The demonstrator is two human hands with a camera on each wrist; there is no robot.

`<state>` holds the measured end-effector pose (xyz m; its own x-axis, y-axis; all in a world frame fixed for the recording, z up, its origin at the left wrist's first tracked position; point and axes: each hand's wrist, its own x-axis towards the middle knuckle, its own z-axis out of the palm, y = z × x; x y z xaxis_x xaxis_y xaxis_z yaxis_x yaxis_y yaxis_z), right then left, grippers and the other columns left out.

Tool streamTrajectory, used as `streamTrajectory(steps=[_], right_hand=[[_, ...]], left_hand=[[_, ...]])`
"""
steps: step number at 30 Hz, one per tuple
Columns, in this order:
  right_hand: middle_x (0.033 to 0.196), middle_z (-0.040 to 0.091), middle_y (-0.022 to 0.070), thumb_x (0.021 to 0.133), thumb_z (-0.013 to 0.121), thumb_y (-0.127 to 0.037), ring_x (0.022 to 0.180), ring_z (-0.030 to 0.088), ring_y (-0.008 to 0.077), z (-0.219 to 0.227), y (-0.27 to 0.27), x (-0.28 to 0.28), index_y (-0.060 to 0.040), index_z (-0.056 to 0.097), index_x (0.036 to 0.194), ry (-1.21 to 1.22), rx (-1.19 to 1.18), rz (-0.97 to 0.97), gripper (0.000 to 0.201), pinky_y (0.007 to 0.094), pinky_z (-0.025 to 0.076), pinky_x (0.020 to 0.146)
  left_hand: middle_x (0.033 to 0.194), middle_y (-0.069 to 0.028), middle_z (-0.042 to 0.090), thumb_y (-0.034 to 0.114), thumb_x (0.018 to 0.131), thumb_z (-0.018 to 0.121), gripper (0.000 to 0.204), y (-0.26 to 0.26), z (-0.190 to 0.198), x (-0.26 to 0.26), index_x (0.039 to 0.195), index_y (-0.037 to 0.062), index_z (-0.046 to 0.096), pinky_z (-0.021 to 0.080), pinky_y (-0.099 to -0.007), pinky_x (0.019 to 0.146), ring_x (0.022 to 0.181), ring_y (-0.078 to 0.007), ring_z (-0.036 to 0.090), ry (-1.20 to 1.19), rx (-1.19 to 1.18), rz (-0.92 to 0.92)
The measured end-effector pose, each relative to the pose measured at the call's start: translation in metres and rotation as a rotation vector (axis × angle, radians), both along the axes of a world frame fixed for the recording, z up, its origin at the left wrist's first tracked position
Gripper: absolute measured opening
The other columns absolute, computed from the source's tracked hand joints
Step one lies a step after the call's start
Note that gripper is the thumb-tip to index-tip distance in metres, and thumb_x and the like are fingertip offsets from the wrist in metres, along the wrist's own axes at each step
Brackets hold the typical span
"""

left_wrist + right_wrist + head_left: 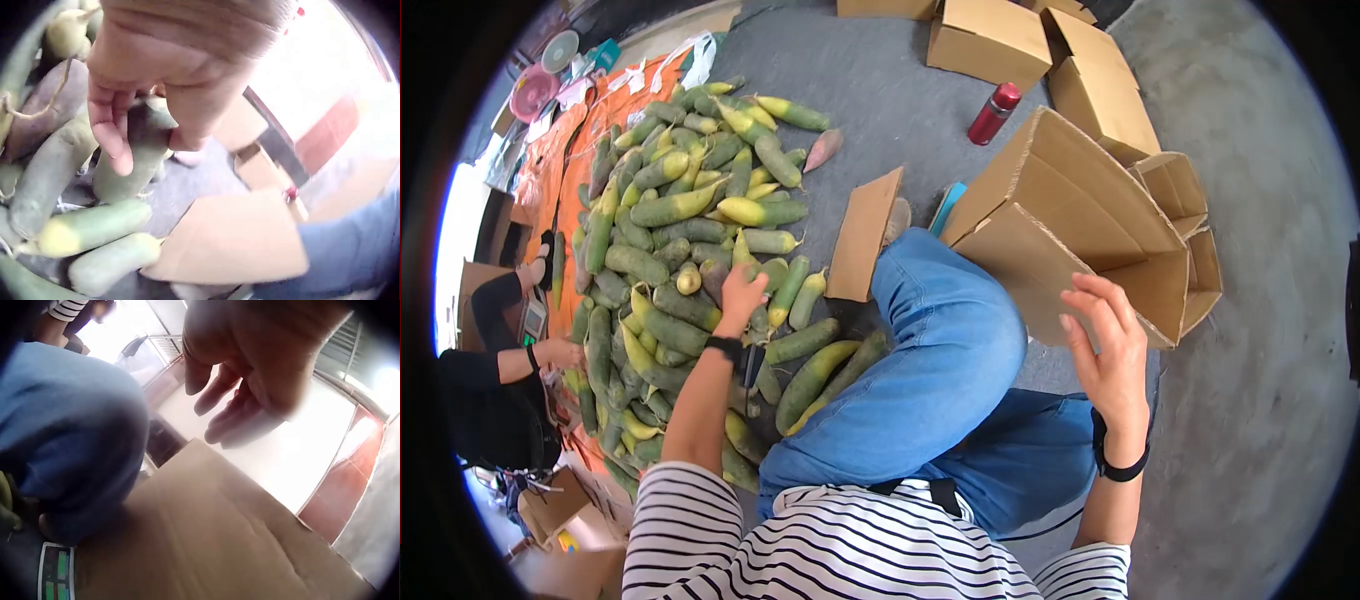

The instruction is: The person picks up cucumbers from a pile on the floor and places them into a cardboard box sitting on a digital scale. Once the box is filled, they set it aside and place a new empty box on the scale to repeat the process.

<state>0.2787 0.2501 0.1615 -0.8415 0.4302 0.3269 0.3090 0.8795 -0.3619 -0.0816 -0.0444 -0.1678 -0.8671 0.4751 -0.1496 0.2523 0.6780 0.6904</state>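
Observation:
My left hand [743, 292] reaches into a big heap of green radishes [670, 205] on the floor. In the left wrist view its thumb and fingers lie on either side of a dark green radish [134, 162] and grip it from above. Paler radishes [94, 228] lie just below that one. My right hand [1112, 350] is held beside an open cardboard box [1025, 270], fingers spread and slightly bent, with nothing in them. The right wrist view shows this hand over the box's brown side [206, 531].
A loose cardboard piece [862, 240] stands by my knee. Behind the box are a red flask [994, 114] and more boxes [990, 42]. A panel with green displays [56, 575] shows beside the box. At the heap's left side another person [500, 380] reaches in.

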Motion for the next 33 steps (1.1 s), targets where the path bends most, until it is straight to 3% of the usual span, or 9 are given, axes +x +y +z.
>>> streamTrajectory(steps=[1, 5, 13, 16, 21, 23, 27, 30, 33], right_hand=[[0.111, 0.063, 0.0130, 0.079, 0.070, -0.003, 0.097, 0.063, 0.0321, 0.003, 0.002, -0.002, -0.0033, 0.065, 0.098, 0.011, 0.011, -0.020, 0.020, 0.0385, 0.053, 0.080], [0.109, 0.061, 0.0119, 0.081, 0.068, -0.007, 0.098, 0.062, 0.0327, 0.017, 0.015, 0.000, -0.0038, 0.063, 0.099, 0.056, 0.073, -0.085, 0.019, 0.0394, 0.052, 0.082], [0.108, 0.063, 0.0158, 0.082, 0.068, -0.023, 0.101, 0.060, 0.0336, -0.019, 0.065, 0.026, -0.0025, 0.059, 0.110, -0.411, 0.137, -0.273, 0.036, 0.0418, 0.049, 0.086], [0.091, 0.064, 0.0148, 0.082, 0.069, -0.023, 0.089, 0.063, 0.0339, -0.050, 0.073, 0.040, -0.0030, 0.059, 0.100, -0.241, 0.116, -0.201, 0.029, 0.0420, 0.051, 0.077], [0.082, 0.064, 0.0132, 0.081, 0.070, -0.024, 0.081, 0.064, 0.0338, -0.054, 0.069, 0.039, -0.0033, 0.055, 0.087, -0.165, 0.108, -0.213, 0.026, 0.0421, 0.051, 0.071], [0.079, 0.064, 0.0139, 0.080, 0.071, -0.025, 0.079, 0.064, 0.0330, -0.054, 0.067, 0.042, -0.0036, 0.054, 0.082, -0.161, 0.093, -0.186, 0.027, 0.0420, 0.051, 0.069], [0.073, 0.063, 0.0137, 0.079, 0.071, -0.025, 0.075, 0.063, 0.0334, -0.059, 0.063, 0.044, -0.0046, 0.055, 0.081, -0.120, 0.116, -0.191, 0.026, 0.0421, 0.051, 0.065], [0.076, 0.063, 0.0134, 0.080, 0.070, -0.024, 0.077, 0.064, 0.0336, -0.059, 0.065, 0.041, -0.0048, 0.054, 0.081, -0.143, 0.104, -0.196, 0.025, 0.0427, 0.051, 0.065], [0.078, 0.065, 0.0117, 0.079, 0.071, -0.024, 0.079, 0.066, 0.0302, -0.059, 0.063, 0.039, -0.0058, 0.056, 0.081, -0.178, 0.135, -0.196, 0.023, 0.0412, 0.053, 0.068]], left_hand=[[0.089, -0.0161, 0.068, 0.017, 0.085, 0.067, 0.044, -0.002, 0.012, -0.002, 0.123, 0.0006, 0.053, 0.052, -0.0306, 0.047, 0.061, -0.0222, 0.069, -0.372, 0.197, 0.221], [0.095, -0.0125, 0.066, 0.016, 0.091, 0.062, 0.039, -0.010, 0.074, 0.017, 0.126, 0.0005, 0.051, 0.047, -0.0221, 0.043, 0.053, -0.0175, 0.065, -0.520, 0.480, 0.298], [0.105, -0.0123, 0.064, 0.012, 0.093, 0.056, 0.040, 0.073, 0.292, 0.080, 0.130, -0.0009, 0.048, 0.051, -0.0205, 0.061, 0.069, -0.0145, 0.065, -0.283, 0.751, -0.179], [0.106, -0.0118, 0.063, 0.013, 0.094, 0.057, 0.040, 0.133, 0.336, 0.118, 0.130, -0.0007, 0.048, 0.051, -0.0215, 0.062, 0.072, -0.0146, 0.064, -0.151, 0.861, -0.386], [0.101, -0.0090, 0.065, 0.009, 0.091, 0.062, 0.038, 0.229, 0.350, 0.150, 0.126, 0.0000, 0.051, 0.051, -0.0217, 0.062, 0.075, -0.0104, 0.063, -0.177, 0.747, -0.675], [0.094, -0.0143, 0.067, 0.018, 0.088, 0.066, 0.035, 0.264, 0.354, 0.156, 0.115, -0.0023, 0.057, 0.053, -0.0268, 0.062, 0.073, -0.0148, 0.066, 0.022, 0.255, -0.852], [0.083, -0.0188, 0.067, 0.026, 0.086, 0.067, 0.035, 0.323, 0.339, 0.158, 0.104, -0.0035, 0.061, 0.052, -0.0334, 0.063, 0.072, -0.0212, 0.068, 0.332, 0.005, -1.024], [0.077, -0.0219, 0.064, 0.034, 0.085, 0.066, 0.041, 0.333, 0.308, 0.160, 0.101, -0.0033, 0.062, 0.052, -0.0374, 0.066, 0.074, -0.0274, 0.068, 0.546, -0.181, -1.090], [0.082, -0.0170, 0.067, 0.031, 0.088, 0.065, 0.037, 0.316, 0.305, 0.152, 0.103, -0.0030, 0.062, 0.052, -0.0337, 0.067, 0.074, -0.0207, 0.068, 0.658, -0.270, -1.170]])
